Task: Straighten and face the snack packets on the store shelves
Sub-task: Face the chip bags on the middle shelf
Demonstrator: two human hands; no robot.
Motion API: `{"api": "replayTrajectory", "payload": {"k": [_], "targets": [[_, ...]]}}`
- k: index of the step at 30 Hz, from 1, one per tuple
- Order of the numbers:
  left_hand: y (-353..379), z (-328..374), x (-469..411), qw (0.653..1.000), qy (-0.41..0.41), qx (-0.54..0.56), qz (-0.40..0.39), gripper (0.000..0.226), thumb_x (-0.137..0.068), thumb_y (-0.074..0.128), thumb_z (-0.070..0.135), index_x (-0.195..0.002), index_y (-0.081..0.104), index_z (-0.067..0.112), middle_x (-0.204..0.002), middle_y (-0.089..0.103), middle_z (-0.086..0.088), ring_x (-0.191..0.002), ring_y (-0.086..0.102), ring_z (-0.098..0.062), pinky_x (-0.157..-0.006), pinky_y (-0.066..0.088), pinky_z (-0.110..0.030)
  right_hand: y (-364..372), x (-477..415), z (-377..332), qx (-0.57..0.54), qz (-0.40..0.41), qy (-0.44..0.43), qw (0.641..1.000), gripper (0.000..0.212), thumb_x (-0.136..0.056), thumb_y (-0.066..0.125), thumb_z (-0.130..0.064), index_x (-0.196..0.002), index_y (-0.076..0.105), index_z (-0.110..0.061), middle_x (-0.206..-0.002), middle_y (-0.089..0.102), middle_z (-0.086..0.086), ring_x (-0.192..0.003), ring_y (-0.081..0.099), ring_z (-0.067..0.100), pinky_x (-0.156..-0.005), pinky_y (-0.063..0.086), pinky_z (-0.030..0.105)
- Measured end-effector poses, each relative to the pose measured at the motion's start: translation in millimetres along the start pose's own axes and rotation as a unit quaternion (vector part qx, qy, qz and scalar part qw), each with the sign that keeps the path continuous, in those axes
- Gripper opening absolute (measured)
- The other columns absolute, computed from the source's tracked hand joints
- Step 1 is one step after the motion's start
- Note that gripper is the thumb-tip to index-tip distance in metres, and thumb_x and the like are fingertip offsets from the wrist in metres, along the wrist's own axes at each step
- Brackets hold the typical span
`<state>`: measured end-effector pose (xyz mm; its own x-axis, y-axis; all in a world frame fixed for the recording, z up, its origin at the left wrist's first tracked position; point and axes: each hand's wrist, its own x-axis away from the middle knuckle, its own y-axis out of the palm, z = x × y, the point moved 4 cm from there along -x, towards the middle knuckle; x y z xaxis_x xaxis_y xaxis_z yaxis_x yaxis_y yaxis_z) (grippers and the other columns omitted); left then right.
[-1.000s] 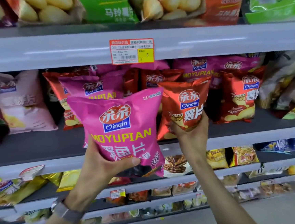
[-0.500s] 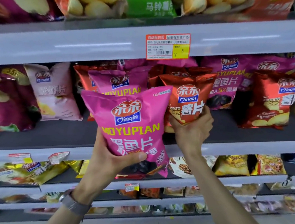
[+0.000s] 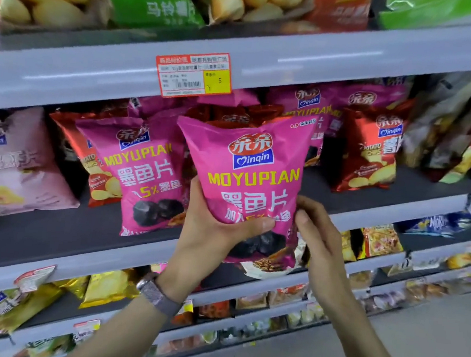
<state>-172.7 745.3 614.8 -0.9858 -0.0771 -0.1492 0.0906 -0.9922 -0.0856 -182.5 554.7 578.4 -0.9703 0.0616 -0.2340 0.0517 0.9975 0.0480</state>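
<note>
Toward the left end of the middle shelf (image 3: 53, 228), a pale pink packet (image 3: 22, 159) is leaning back at a slant, with a red packet (image 3: 98, 172) tilting behind its neighbour; both are probably waiting to be squared up. Just right of them a magenta packet (image 3: 148, 182) is standing upright, label forward and set back from the shelf's front edge, so that spot seems faced.

At the middle, the left hand (image 3: 210, 230) is gripping the held magenta packet (image 3: 252, 168) from below, thumb pressing across its front and fingers wrapping behind. This packet is hanging in the air before the front edge, upright and label out, not yet resting on the shelf. The right hand (image 3: 317, 236) is curling its fingers against the packet's lower right edge, seemingly pinching it to steady it.

Further right, a red chips packet (image 3: 373, 153) is standing face out, with more magenta packets (image 3: 309, 105) crowding behind. At the right end, mixed packets (image 3: 460, 135) are leaning in disorder.

The job appears to be partway along: the held packet needs seating, and both ends need straightening.
</note>
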Motion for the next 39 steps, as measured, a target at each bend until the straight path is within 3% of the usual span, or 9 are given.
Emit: {"api": "replayTrajectory", "payload": {"k": [3, 7, 10, 14, 19, 24, 26, 35, 39], "targets": [[28, 11, -8, 1.0, 0.017, 0.011, -0.015, 0.095, -0.062, 0.101, 0.013, -0.138, 0.044, 0.024, -0.126, 0.071, 0.007, -0.113, 0.072, -0.009, -0.092, 0.061, -0.03, -15, 8, -5, 0.015, -0.032, 0.01, 0.999, 0.051, -0.096, 0.061, -0.047, -0.144, 0.052, -0.031, -0.135, 0.066, -0.007, -0.125, 0.064, 0.014, -0.095, 0.058, 0.033], [68, 12, -27, 0.998, 0.021, 0.035, -0.051, 0.089, -0.068, 0.099, 0.013, -0.138, 0.046, 0.023, -0.124, 0.074, 0.004, -0.113, 0.073, -0.012, -0.097, 0.061, -0.039, -45, -1, -15, 0.053, 0.001, -0.007, 0.999, 0.061, -0.095, 0.071, -0.033, -0.15, 0.045, -0.027, -0.132, 0.066, -0.016, -0.122, 0.064, 0.006, -0.091, 0.056, 0.021], [100, 8, -46, 0.996, 0.024, 0.014, -0.088, 0.093, -0.071, 0.098, 0.032, -0.144, 0.041, 0.028, -0.129, 0.069, 0.011, -0.117, 0.069, -0.005, -0.102, 0.057, -0.038, -71, -20, -14, 0.076, 0.045, -0.032, 0.996, 0.059, -0.095, 0.068, -0.033, -0.15, 0.047, -0.026, -0.131, 0.067, -0.011, -0.119, 0.066, 0.008, -0.091, 0.058, 0.026], [135, -4, -75, 0.993, 0.011, -0.002, -0.12, 0.088, -0.079, 0.093, 0.028, -0.146, 0.036, 0.025, -0.13, 0.065, 0.014, -0.116, 0.066, -0.001, -0.103, 0.055, -0.032, -98, -52, -1, 0.075, 0.075, -0.043, 0.993, 0.053, -0.101, 0.063, -0.027, -0.15, 0.048, -0.02, -0.134, 0.066, -0.003, -0.118, 0.067, 0.012, -0.086, 0.06, 0.028], [153, -19, -103, 0.99, 0.001, -0.034, -0.137, 0.089, -0.082, 0.09, 0.034, -0.149, 0.033, 0.025, -0.13, 0.064, 0.014, -0.112, 0.063, 0.002, -0.103, 0.054, -0.033, -110, -92, 26, 0.041, 0.073, -0.039, 0.996, 0.044, -0.104, 0.06, -0.01, -0.147, 0.05, -0.009, -0.132, 0.068, 0.007, -0.121, 0.068, 0.021, -0.099, 0.059, 0.042], [160, -35, -117, 0.993, -0.047, -0.036, -0.105, 0.096, -0.067, 0.089, 0.054, -0.143, 0.037, 0.03, -0.128, 0.068, 0.01, -0.115, 0.069, -0.012, -0.107, 0.055, -0.046, -109, -112, 45, 0.044, 0.091, -0.033, 0.994, 0.048, -0.105, 0.058, -0.009, -0.151, 0.046, -0.012, -0.137, 0.065, 0.006, -0.123, 0.066, 0.015, -0.097, 0.058, 0.032], [161, -37, -118, 0.992, -0.062, -0.041, -0.1, 0.091, -0.072, 0.088, 0.054, -0.143, 0.037, 0.03, -0.127, 0.067, 0.01, -0.113, 0.069, -0.014, -0.108, 0.054, -0.046, -108, -117, 48, 0.055, 0.099, -0.032, 0.993, 0.048, -0.105, 0.059, -0.01, -0.151, 0.046, -0.012, -0.139, 0.063, 0.006, -0.123, 0.065, 0.014, -0.099, 0.057, 0.032], [152, -38, -118, 0.991, -0.052, -0.088, -0.089, 0.083, -0.089, 0.083, 0.039, -0.151, 0.03, 0.024, -0.118, 0.06, 0.018, -0.098, 0.058, 0.011, -0.09, 0.051, -0.025, -99, -122, 61, 0.068, 0.11, -0.022, 0.991, 0.051, -0.105, 0.059, -0.014, -0.153, 0.043, -0.012, -0.136, 0.059, -0.011, -0.127, 0.061, 0.01, -0.102, 0.056, 0.034], [148, -34, -112, 0.989, -0.047, -0.103, -0.099, 0.087, -0.091, 0.08, 0.038, -0.155, 0.022, 0.025, -0.124, 0.058, 0.012, -0.096, 0.057, 0.009, -0.083, 0.049, -0.018, -96, -117, 62, 0.079, 0.111, -0.015, 0.991, 0.051, -0.105, 0.06, -0.018, -0.153, 0.042, -0.018, -0.133, 0.06, -0.014, -0.125, 0.062, 0.007, -0.1, 0.057, 0.034]]}}
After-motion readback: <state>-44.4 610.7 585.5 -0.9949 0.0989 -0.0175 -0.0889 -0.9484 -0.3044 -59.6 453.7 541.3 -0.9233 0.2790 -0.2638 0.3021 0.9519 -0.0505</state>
